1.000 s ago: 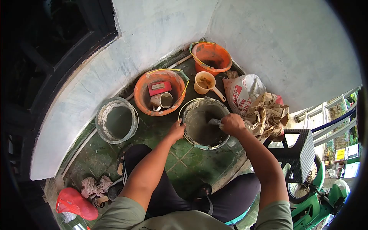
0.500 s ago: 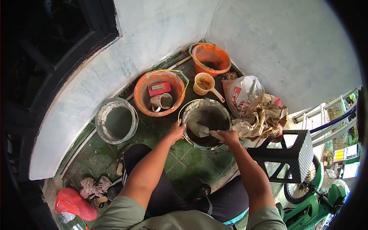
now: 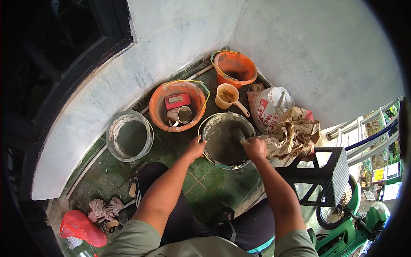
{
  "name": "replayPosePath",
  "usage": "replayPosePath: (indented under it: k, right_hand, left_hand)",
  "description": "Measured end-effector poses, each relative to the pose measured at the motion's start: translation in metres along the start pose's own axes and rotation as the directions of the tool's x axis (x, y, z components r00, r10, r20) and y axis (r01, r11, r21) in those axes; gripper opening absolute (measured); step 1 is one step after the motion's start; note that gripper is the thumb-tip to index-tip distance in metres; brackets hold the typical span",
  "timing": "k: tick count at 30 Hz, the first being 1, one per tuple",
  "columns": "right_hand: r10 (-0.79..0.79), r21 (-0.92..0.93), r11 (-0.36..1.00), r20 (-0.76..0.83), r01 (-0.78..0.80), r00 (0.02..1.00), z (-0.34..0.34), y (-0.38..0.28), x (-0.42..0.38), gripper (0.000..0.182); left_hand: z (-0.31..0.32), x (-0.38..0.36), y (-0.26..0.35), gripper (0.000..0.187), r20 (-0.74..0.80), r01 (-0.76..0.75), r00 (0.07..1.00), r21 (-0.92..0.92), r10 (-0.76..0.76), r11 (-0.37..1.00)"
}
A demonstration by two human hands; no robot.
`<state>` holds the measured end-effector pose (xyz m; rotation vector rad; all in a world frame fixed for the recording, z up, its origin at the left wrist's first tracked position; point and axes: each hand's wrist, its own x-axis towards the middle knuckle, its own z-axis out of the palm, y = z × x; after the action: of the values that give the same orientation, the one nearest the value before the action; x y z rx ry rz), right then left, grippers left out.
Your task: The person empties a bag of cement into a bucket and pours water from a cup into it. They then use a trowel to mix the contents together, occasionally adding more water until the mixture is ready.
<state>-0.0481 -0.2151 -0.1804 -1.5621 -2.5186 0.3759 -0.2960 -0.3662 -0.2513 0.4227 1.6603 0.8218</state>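
A dark bucket with a dirty rim stands before me, holding wet grey mortar. My left hand is closed on its left rim, beside the yellow wire handle. Over the opposite rim, my right hand is wrapped round the handle of a trowel. The trowel's blade is steeply tilted and partly sunk in the mortar. Just behind the bucket are an orange bucket holding a red box and a dirty mug, and a cream dipper.
Left stands a grey bucket of cloudy liquid. Another orange bucket is in the corner. A printed sack and crumpled brown paper crowd the right, near a black stool and green motorbike.
My right hand has turned over and shifted slightly toward the bucket's far side. The trowel blade went from lying flat near the middle to tilted at the right. My left hand stays put.
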Motion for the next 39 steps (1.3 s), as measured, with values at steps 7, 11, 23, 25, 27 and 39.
replayPosePath:
  k: [7,11,23,25,27,39]
  right_hand:
    - [-0.173,0.203,0.968,0.128,0.145,0.977,0.006,-0.03,-0.034,0.027]
    - [-0.367,-0.02,0.917,0.354,0.399,0.86,-0.02,-0.012,-0.033,0.026]
    - [-0.193,0.138,0.976,0.189,0.169,0.963,0.001,-0.039,-0.02,0.026]
    - [-0.234,0.053,0.972,0.336,0.23,0.912,-0.019,-0.033,-0.026,0.026]
    - [-0.223,-0.021,0.967,0.397,0.252,0.89,-0.032,-0.017,-0.025,0.027]
    - [-0.104,0.168,0.983,0.207,0.069,0.973,-0.002,-0.016,-0.014,0.026]
  left_hand:
    - [0.0,-0.005,0.006,0.067,0.021,0.034,0.999,-0.004,-0.034,0.999]
    - [-0.001,-0.006,0.007,0.067,0.021,0.027,0.999,0.012,-0.027,1.0]
    - [-0.001,-0.01,0.007,0.068,0.016,0.007,1.0,-0.011,-0.007,1.0]
    - [0.0,0.011,-0.009,0.068,-0.019,-0.02,1.0,0.106,0.022,0.994]
    - [0.002,0.025,-0.019,0.068,-0.061,-0.047,0.996,0.224,0.062,0.973]
    - [0.014,0.023,-0.02,0.078,-0.278,-0.104,0.938,0.338,0.205,0.935]
